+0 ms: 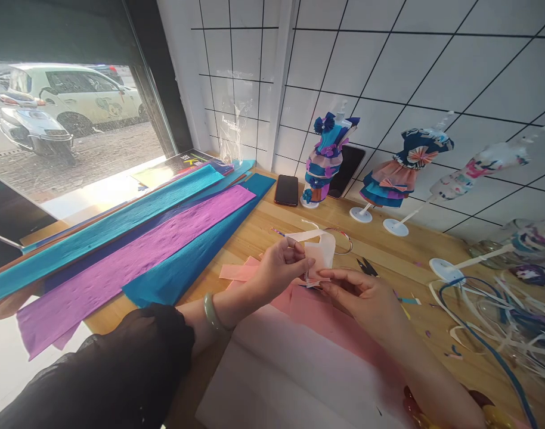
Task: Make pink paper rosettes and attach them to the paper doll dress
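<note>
A small piece of pale pink paper (319, 253) is held up between both hands above the table. My left hand (285, 262) pinches its left side, fingers curled, with a green bangle on the wrist. My right hand (355, 289) grips the lower right edge of the same piece between thumb and forefinger. Beneath the hands lie pink paper sheets (310, 310) and a large whitish sheet (272, 363). A pink strip (237, 272) lies left of the hands. Scissors (367, 266) rest just behind my right hand, partly hidden.
Long teal (165, 208), purple (165, 244) and blue paper strips cover the left side. A phone (286, 190) lies at the back. Dressed miniature stands (328, 158) line the tiled wall. Tangled ribbons (500, 322) lie at the right.
</note>
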A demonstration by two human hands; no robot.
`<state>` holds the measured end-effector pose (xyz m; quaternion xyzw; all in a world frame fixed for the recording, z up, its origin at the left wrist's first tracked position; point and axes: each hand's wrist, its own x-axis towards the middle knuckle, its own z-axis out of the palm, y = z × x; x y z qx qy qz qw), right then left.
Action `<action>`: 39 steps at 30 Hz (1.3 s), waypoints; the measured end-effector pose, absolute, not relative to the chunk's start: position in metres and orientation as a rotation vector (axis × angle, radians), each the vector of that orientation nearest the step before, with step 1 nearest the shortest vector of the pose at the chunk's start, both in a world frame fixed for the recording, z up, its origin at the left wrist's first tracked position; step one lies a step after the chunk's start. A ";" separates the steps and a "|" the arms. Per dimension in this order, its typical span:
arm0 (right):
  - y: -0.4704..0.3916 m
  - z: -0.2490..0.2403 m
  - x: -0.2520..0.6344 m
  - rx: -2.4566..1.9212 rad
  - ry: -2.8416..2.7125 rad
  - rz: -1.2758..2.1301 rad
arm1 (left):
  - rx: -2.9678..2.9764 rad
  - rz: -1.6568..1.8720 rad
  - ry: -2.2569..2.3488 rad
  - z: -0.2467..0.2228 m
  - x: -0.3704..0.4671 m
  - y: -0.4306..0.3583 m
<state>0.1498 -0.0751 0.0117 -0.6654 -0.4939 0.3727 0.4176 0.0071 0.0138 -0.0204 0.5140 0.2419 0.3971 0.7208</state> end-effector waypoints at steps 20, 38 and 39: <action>-0.076 0.013 0.151 -1.670 -1.253 0.927 | 1.243 0.854 0.502 -0.022 0.006 0.015; -0.074 0.013 0.153 -1.632 -1.234 0.935 | 1.295 0.701 0.512 -0.018 0.002 0.013; -0.074 0.013 0.153 -1.638 -1.230 0.930 | 1.307 0.695 0.502 -0.018 0.002 0.013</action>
